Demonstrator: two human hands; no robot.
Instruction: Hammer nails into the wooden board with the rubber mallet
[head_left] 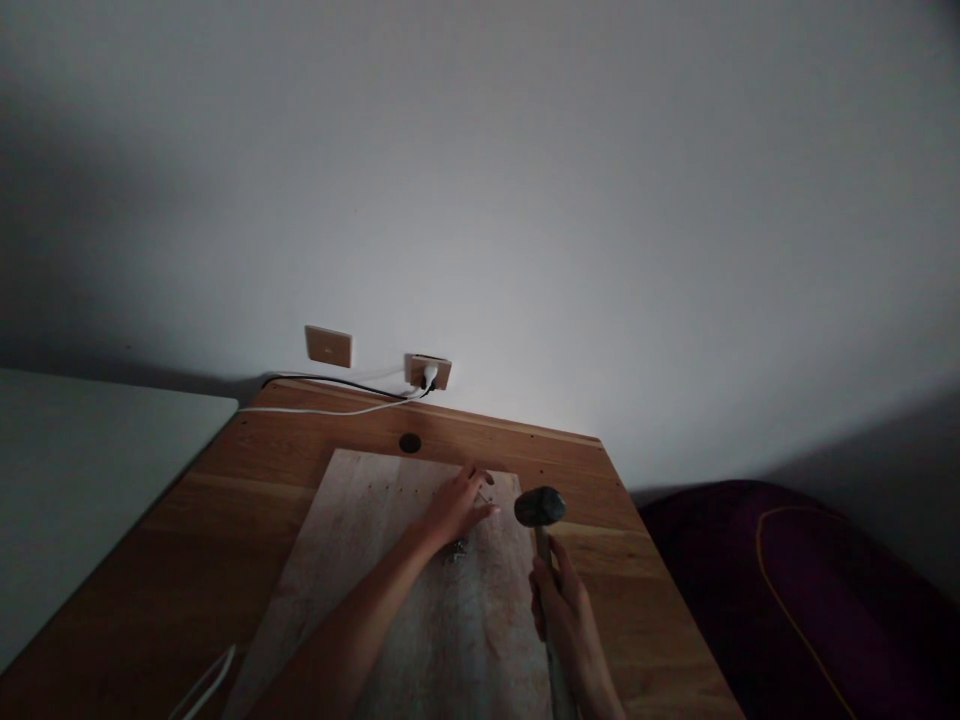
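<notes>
Apparently rubber mallet in right hand.

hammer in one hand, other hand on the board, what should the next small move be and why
Probably bring the hammer over the board for one light tap: the right hand grips its handle, its head shows just right of the left hand, and that hand seems to steady something thin, perhaps a nail.
</notes>
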